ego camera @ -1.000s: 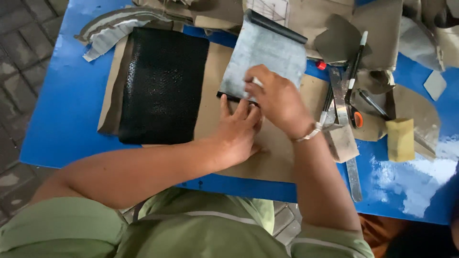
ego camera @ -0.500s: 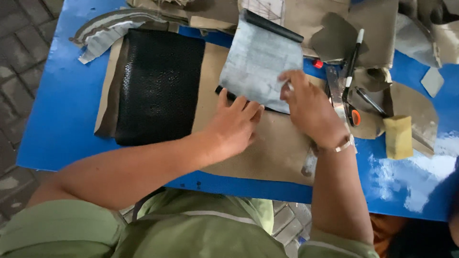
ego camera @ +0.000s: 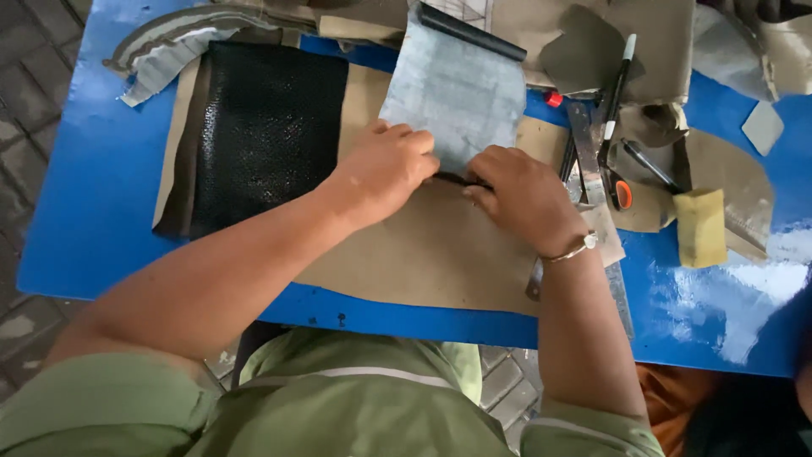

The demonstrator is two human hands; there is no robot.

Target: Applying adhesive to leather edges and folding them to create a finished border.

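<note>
Both hands point(ego camera: 385, 165) point(ego camera: 520, 190) now pinch the grey sheet's point(ego camera: 457, 93) near edge, its long axis running away from them.

The near edge of the grey sheet point(ego camera: 457, 93) is covered by the left hand point(ego camera: 385, 165) and the right hand point(ego camera: 516, 195), so how the fingers grip it cannot be told. Only a thin dark strip point(ego camera: 452, 178) shows between them. The metal ruler point(ego camera: 592, 169) runs under the right wrist, its middle hidden. At the upper right, scraps of leather point(ego camera: 761, 42) are cut off by the frame's edge. The brown paper point(ego camera: 440, 254) is partly hidden beneath both forearms.
</note>
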